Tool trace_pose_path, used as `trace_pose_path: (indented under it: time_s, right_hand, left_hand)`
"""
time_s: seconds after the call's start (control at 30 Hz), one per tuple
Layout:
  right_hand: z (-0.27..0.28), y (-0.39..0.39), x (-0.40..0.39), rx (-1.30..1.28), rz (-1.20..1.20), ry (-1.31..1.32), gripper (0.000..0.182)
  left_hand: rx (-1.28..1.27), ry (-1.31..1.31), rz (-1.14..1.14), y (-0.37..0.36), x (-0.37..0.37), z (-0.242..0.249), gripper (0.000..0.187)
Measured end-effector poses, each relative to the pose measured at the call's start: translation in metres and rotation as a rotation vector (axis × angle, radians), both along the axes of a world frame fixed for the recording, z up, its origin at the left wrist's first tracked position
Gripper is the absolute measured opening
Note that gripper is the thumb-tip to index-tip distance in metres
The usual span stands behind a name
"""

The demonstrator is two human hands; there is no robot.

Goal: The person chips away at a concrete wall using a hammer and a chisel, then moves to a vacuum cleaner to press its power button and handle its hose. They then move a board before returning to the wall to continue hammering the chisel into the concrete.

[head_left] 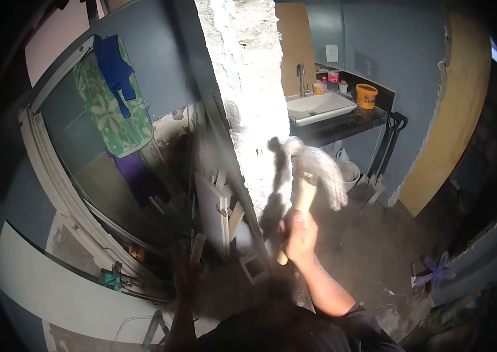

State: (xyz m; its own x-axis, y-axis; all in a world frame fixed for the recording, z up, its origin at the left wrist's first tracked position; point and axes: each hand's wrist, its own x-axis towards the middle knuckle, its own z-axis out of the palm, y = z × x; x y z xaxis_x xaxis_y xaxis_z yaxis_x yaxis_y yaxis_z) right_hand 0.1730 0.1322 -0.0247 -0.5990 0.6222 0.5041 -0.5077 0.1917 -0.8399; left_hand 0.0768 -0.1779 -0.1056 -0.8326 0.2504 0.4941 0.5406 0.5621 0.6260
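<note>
My right hand (301, 237) is wrapped round the wooden handle of a hammer (306, 190), below its head. The blurred hammer head is raised beside the brightly lit, rough white wall edge (252, 105), and its shadow falls on that surface. Whether the head touches the wall cannot be made out. In the dim area at lower left, my left hand (187, 267) is beside a pale, narrow object (198, 247); its fingers are too dark to read.
A white sink (321, 107) and an orange tub (366, 96) stand on a dark counter at the back right. A bucket (348, 174) is under it. Leaning panels (216, 205) stand left of the wall edge. A purple fan (438, 271) is at lower right, a green tool (113, 277) at lower left.
</note>
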Motion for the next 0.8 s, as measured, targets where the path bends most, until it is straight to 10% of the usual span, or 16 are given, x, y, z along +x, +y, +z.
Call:
trace_pose_path:
  time_s: [0.13,0.27,0.37,0.43,0.8]
  right_hand:
    - [0.011,-0.003,-0.002,-0.224,0.143,0.537,0.053]
    - [0.004,-0.003,-0.017,0.317,-0.225,-0.040,0.037]
    - [-0.024,-0.001,-0.010,0.210,-0.099,-0.309,0.031]
    - [-0.051,0.004,0.009,0.129,-0.071,-0.363,0.031]
    - [-0.263,0.027,0.158,0.008,-0.129,-0.979,0.038]
  left_hand:
    - [-0.040,-0.057,-0.020,0.000,0.003,-0.013,0.024]
    - [0.047,-0.144,-0.042,0.017,-0.005,-0.007,0.025]
    - [-0.012,0.237,-0.102,0.038,-0.017,-0.004,0.025]
    - [0.229,-0.085,-0.261,0.053,-0.008,0.019,0.025]
    - [-0.036,-0.155,-0.446,0.090,0.021,0.038,0.032]
